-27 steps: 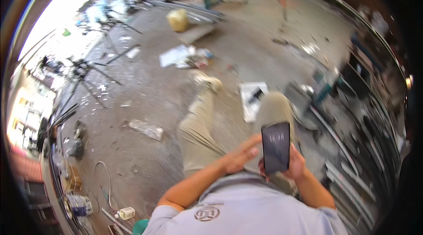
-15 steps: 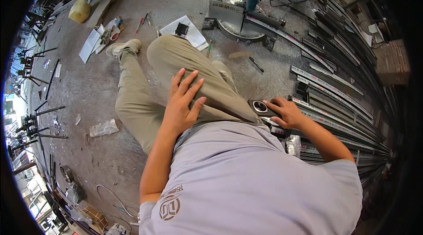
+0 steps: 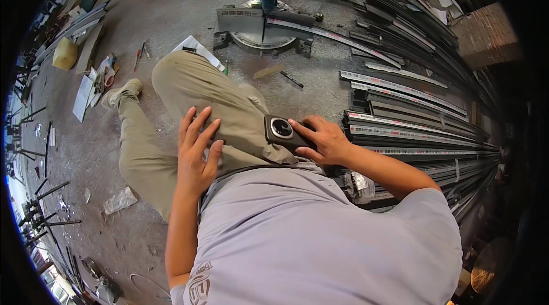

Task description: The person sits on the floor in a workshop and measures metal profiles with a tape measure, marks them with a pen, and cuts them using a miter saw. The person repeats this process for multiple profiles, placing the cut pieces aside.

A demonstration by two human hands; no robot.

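Note:
My left hand (image 3: 197, 159) rests on the khaki trousers (image 3: 186, 79) at the thigh, fingers spread, holding nothing. Over the right side of my lap is a dark smartphone (image 3: 281, 128), its back with a big round camera ring facing up. My right hand (image 3: 325, 140) grips its right end, with the thumb and a finger along its edges; the other fingers curl in and partly hide it. A long strip of profile (image 3: 337, 39) lies on the miter saw (image 3: 264, 36), which stands on the floor ahead, beyond my knee.
Many dark metal profiles (image 3: 409, 96) with pale film strips lie stacked along the right. White paper (image 3: 200, 50) pokes out behind my knee. A black pen-like tool (image 3: 292, 79) lies near a brown scrap (image 3: 269, 70). A yellowish jug (image 3: 65, 54) stands far left.
My right hand has drawn the phone inward from beside my hip, so more of it shows over my lap. My left hand stays on the thigh. The whole view has swung to the right.

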